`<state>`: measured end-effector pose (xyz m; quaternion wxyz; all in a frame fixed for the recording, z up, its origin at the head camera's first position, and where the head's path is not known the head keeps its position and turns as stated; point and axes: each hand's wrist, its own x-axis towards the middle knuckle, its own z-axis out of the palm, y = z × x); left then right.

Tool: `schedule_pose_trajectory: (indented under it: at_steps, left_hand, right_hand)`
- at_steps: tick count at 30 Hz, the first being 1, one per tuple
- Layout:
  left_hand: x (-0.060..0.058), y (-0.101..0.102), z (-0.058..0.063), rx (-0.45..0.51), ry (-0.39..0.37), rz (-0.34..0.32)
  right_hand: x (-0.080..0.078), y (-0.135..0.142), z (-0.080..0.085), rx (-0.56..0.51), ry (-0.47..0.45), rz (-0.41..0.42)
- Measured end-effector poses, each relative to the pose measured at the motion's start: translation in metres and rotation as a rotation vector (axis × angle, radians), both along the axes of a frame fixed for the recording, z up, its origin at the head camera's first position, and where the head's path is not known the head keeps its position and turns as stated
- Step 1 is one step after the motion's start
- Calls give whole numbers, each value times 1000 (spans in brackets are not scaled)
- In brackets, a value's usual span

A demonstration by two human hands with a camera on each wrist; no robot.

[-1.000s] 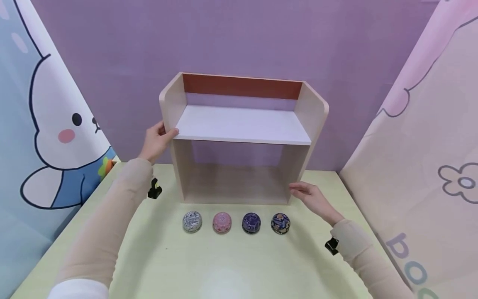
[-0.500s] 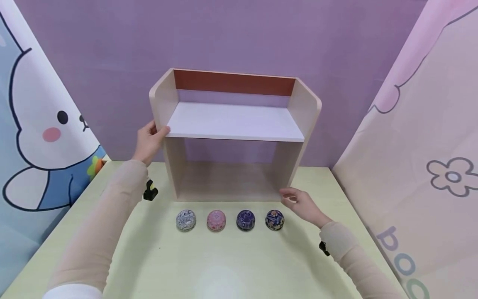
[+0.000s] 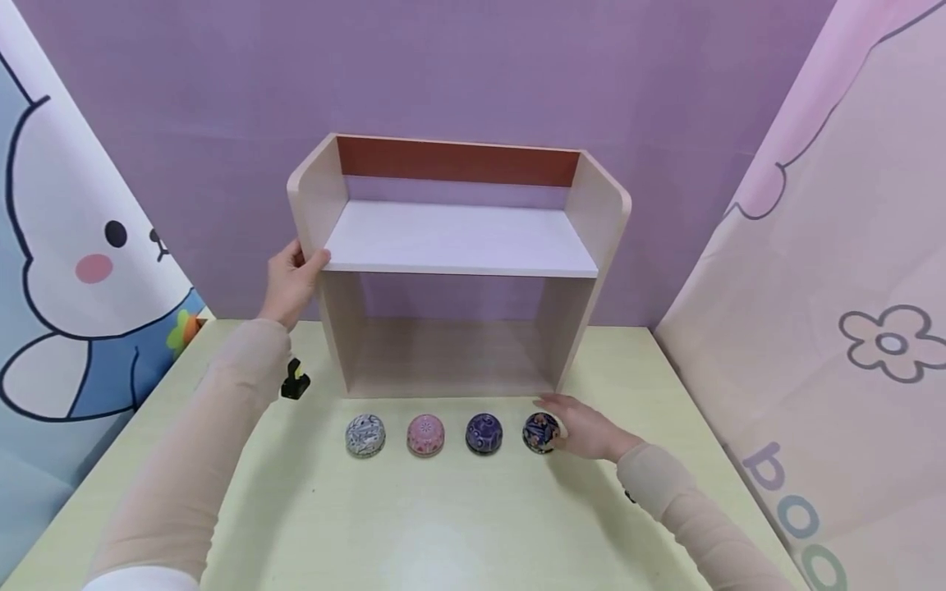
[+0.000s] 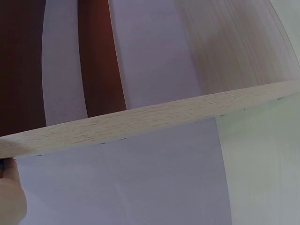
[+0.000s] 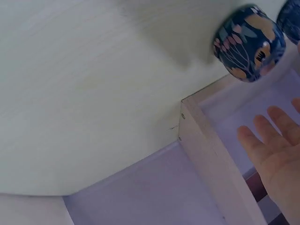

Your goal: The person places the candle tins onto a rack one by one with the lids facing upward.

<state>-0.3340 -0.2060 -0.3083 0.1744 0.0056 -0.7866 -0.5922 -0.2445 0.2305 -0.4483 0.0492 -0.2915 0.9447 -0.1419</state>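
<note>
My left hand [image 3: 291, 283] grips the left side panel of a small two-tier wooden shelf [image 3: 458, 238], thumb at the front edge near the white board. In the left wrist view only part of that hand [image 4: 11, 197] shows against the panel edge [image 4: 140, 119]. My right hand [image 3: 591, 431] reaches round the right side of a dark blue floral round tin [image 3: 541, 432]; its fingers [image 5: 267, 131] look spread and relaxed in the right wrist view, apart from the tin [image 5: 251, 42]. To the left stand a purple tin [image 3: 484, 433], a pink tin [image 3: 425, 435] and a white-and-blue tin [image 3: 365, 435].
The shelf stands on a pale table [image 3: 429, 525] before a purple backdrop [image 3: 473, 66]. A cartoon-print cloth [image 3: 66, 246] hangs on the left, a pale printed cloth [image 3: 798, 304] on the right. The tins form a row just in front of the shelf.
My right hand has moved down and left from the shelf's lower right corner to the dark blue tin. The left hand keeps its hold on the panel. The head view has shifted slightly.
</note>
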Motion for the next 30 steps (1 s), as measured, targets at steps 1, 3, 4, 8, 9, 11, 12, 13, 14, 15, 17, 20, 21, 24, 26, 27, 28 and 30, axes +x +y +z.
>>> schedule_pose_trajectory:
  at_steps: [1, 3, 4, 8, 9, 11, 12, 13, 14, 15, 17, 20, 21, 24, 26, 27, 28, 30]
  left_hand:
    - [0, 0, 0, 0, 0, 3]
    - [0, 0, 0, -2, 1, 6]
    - [0, 0, -1, 0, 3, 7]
    - [0, 0, -2, 0, 6, 7]
    - [0, 0, -2, 0, 7, 7]
    - [0, 0, -2, -7, 9, 9]
    - [0, 0, -2, -9, 10, 10]
    - [0, 0, -2, -12, 12, 10]
    - [0, 0, -2, -13, 17, 11]
    - [0, 0, -2, -14, 20, 12]
    - [-1, 1, -2, -15, 26, 13]
    - [-1, 1, -2, -9, 34, 12]
    - [-1, 1, -1, -10, 34, 11]
    - [-1, 1, -2, -8, 36, 11]
    - [-1, 1, -2, -8, 34, 14]
    - [0, 1, -2, -6, 34, 16]
    - [0, 1, -3, -2, 35, 18]
    - [0, 2, -3, 1, 36, 21]
  right_hand:
    - [0, -1, -2, 23, 15, 21]
    - [1, -2, -6, 65, 83, 73]
    - [1, -2, -7, 85, 117, 99]
    - [0, -3, -14, 175, 256, 189]
    - [0, -3, -16, 208, 286, 209]
    - [-1, -2, -20, 263, 338, 245]
    - [-1, -2, -22, 285, 361, 260]
    - [-1, -3, -23, 305, 379, 274]
    - [-1, -3, -25, 321, 399, 287]
    - [-1, -3, -26, 344, 420, 302]
    - [-1, -4, -28, 384, 461, 331]
    - [-2, -6, -30, 448, 518, 364]
    - [-2, -6, -31, 474, 536, 372]
    - [-4, -6, -35, 540, 576, 383]
    - [-5, -7, -39, 580, 609, 389]
    - [-6, -7, -40, 595, 625, 394]
    - [-7, -7, -41, 603, 645, 398]
    - [-9, -8, -44, 608, 682, 411]
